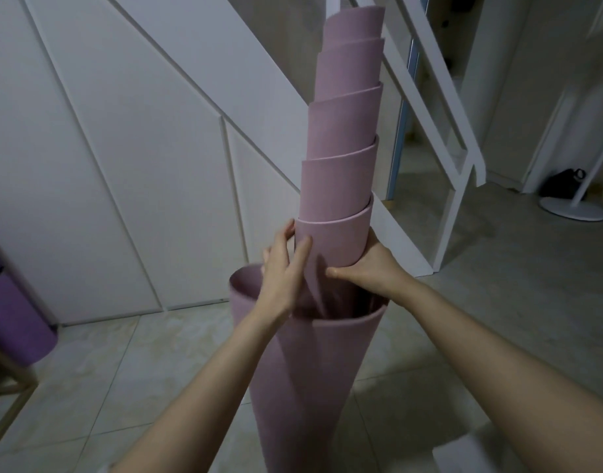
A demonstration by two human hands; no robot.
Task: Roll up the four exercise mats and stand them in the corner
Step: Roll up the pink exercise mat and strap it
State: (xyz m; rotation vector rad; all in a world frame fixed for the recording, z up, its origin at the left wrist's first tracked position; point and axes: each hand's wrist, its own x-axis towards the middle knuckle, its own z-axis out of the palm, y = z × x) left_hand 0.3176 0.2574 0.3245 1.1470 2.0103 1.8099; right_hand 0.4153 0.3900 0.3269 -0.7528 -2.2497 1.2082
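Head: mat (337, 186) gripped between 2 hands (283, 268) (370, 266).

Arms outstretched; left hand (281, 271), right hand (368, 264) — both clasping.

Panelled white wall (122, 148), stair rail (428, 104), tiled floor (122, 370), perhaps a lamp base (571, 208)

- I am seeing the mat (327, 370) standing on the floor (122, 370) before me, its inner turns poking up out of the outer turn.
- My left hand (283, 271) and right hand (368, 268) are flanking the inner turns, just above the outer rim.
- A second rolled mat (13, 322) is sitting far left, before the panelled wall (122, 165).
- The staircase (429, 107) is rising behind.
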